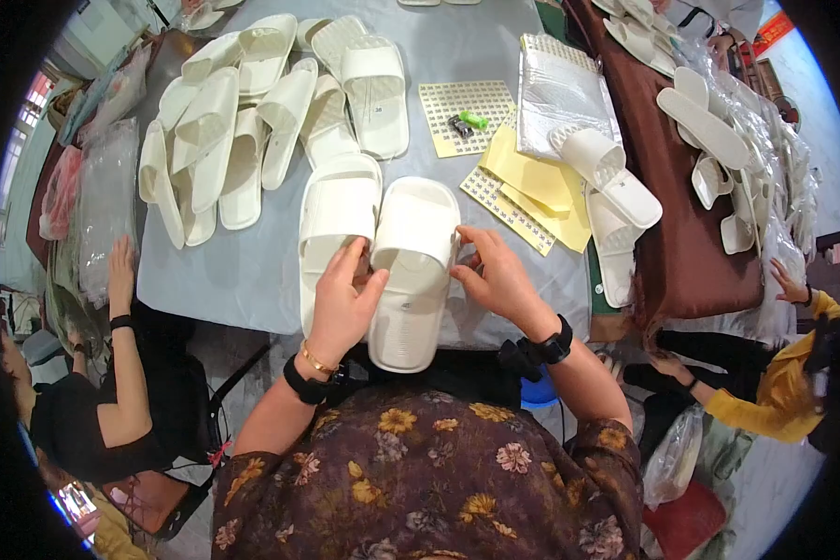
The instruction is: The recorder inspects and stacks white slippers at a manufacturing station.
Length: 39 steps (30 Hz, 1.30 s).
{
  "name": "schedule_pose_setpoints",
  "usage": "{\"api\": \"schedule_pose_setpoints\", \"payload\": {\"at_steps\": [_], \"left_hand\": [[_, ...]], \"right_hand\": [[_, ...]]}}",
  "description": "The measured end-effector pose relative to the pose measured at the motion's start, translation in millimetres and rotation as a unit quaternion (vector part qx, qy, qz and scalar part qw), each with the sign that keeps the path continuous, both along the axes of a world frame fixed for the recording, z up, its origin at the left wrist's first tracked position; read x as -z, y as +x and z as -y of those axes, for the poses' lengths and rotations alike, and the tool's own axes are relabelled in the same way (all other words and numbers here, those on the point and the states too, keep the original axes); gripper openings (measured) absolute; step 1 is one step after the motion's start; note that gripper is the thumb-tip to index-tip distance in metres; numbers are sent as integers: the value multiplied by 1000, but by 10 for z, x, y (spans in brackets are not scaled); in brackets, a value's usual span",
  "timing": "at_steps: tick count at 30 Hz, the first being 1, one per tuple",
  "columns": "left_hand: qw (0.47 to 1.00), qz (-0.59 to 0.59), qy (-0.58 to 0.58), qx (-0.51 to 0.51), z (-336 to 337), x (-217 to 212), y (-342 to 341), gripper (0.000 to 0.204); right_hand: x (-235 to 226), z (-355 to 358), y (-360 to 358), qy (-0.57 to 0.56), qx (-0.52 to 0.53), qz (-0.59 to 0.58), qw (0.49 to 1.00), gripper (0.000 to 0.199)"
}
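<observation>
White foam slide slipper (411,271) is pinched from both sides: the left hand (341,303) grips its inner edge, thumb over the footbed, and the right hand (495,275) nips the strap's outer edge with fingertips. Its heel overhangs the grey table (243,266) at six o'clock, so a loosened pinch could tip it off. Both wrists are bent upward, palms facing each other. Its mate (336,219) lies touching at nine o'clock.
</observation>
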State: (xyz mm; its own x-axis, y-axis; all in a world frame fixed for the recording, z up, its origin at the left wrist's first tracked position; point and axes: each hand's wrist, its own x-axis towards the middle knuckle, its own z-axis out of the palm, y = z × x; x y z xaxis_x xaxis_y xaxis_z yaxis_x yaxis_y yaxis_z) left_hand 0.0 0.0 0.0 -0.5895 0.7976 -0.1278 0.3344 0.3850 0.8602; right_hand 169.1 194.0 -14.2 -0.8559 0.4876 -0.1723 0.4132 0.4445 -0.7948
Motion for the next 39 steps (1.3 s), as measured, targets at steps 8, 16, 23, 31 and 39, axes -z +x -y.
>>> {"api": "schedule_pose_setpoints", "payload": {"at_steps": [8,16,23,31,39], "left_hand": [[984,61,165,12,-1,112,3,61],[991,-132,19,31,332,-22,-53,34],[969,-246,15,24,416,51,25,26],[968,-249,8,26,344,118,-85,19],[971,-239,-6,27,290,71,-135,5]], "right_hand": [[-108,-11,-141,59,-24,-170,983,61],[-190,454,78,193,12,-164,967,20],[4,684,64,187,-22,-124,974,19],[7,670,39,163,-8,-107,981,15],[1,667,-14,130,2,-75,989,10]]}}
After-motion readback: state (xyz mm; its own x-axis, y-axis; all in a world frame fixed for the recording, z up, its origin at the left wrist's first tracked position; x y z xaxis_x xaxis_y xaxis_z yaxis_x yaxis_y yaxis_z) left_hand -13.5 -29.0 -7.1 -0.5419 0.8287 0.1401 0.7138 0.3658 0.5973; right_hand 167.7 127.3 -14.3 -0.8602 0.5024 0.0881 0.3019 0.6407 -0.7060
